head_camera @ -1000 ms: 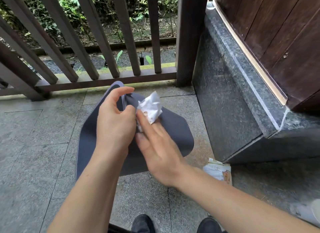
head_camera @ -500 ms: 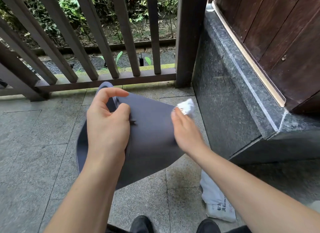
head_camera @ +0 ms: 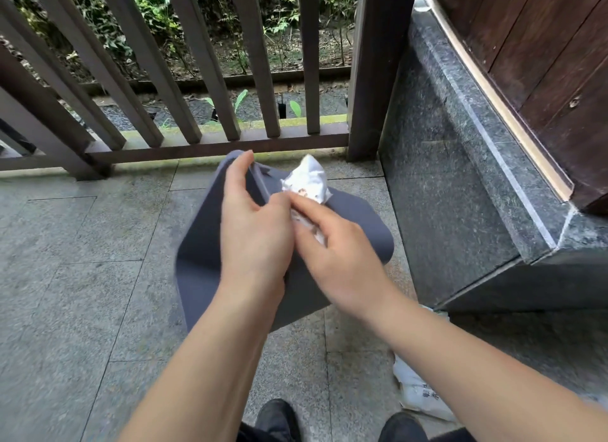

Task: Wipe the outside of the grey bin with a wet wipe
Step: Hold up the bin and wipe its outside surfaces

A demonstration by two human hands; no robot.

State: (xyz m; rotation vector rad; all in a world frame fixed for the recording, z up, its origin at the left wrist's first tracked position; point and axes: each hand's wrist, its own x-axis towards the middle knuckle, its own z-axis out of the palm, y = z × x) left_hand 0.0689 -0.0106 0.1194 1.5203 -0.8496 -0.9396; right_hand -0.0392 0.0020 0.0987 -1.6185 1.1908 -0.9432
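The grey bin (head_camera: 358,224) is held tilted above the stone floor, its flat outer side facing me. My left hand (head_camera: 253,227) grips the bin's rim at the top, thumb on one side and fingers on the other. My right hand (head_camera: 339,254) pinches a crumpled white wet wipe (head_camera: 307,181) with brown stains and presses it on the bin's outer wall close to the rim, right beside my left hand. The bin's inside is hidden.
A dark wooden railing (head_camera: 204,79) runs along the far edge of the floor. A polished stone ledge (head_camera: 460,165) under a wooden door (head_camera: 543,46) stands at the right. A white wipes pack (head_camera: 421,392) lies by my right shoe (head_camera: 403,427).
My right hand swept the wipe out to the bin's right edge, then came back to the rim beside my left hand. The bin turned slightly in my left hand.
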